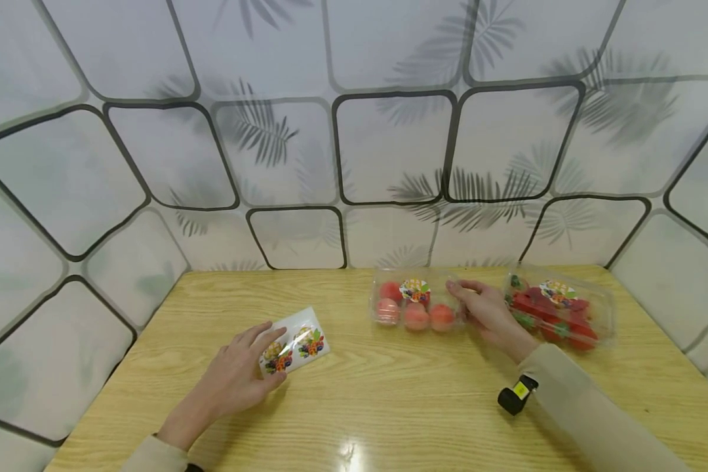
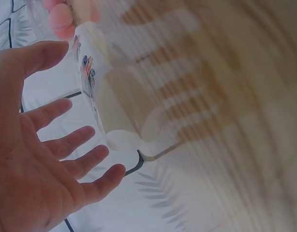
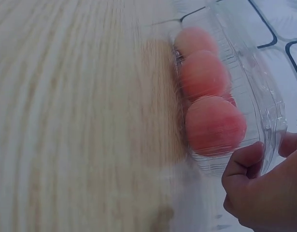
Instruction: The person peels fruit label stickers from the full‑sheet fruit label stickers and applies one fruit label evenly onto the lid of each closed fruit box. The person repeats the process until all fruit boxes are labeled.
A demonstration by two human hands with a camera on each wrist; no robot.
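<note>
My left hand [image 1: 236,373] hovers with spread, relaxed fingers over a white sheet of fruit-print stickers [image 1: 313,333] on the left of the table; it holds nothing. In the left wrist view, that palm [image 2: 37,179] and its fingers show beside the sheet's edge. At the back, my right hand [image 1: 495,320] pinches the right end of a clear plastic clamshell box [image 1: 375,288] between thumb and fingers. Inside sit several peaches [image 1: 415,316], and a round fruit sticker [image 1: 415,290] is on the lid. The right wrist view shows the fingers [image 3: 242,164] on the box's rim.
Right of that hand stands a second clear box [image 1: 606,318] of strawberries [image 1: 582,337], with a similar sticker [image 1: 558,294] on its lid. The wooden table [image 1: 377,406] meets a patterned cloth wall [image 1: 389,151] at the back and sides.
</note>
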